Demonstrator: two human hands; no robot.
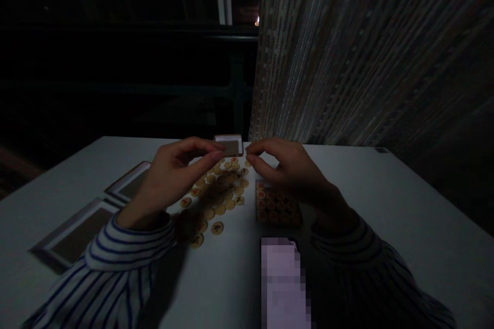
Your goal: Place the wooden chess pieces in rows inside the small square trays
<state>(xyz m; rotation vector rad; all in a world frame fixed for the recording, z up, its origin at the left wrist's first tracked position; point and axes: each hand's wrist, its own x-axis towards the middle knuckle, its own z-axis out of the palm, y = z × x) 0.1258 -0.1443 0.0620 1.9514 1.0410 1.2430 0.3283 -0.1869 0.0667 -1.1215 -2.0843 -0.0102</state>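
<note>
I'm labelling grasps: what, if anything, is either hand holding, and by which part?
Cannot be told: nothing shows clearly in the left hand or right hand near the xiangqi pieces.

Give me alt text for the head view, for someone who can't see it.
A left hand and a right hand hover close together over a white table strewn with round pieces; whether either holds one is unclear in the dim light. A box of pieces in rows sits by the right hand, with shallow trays left and beyond.
</note>
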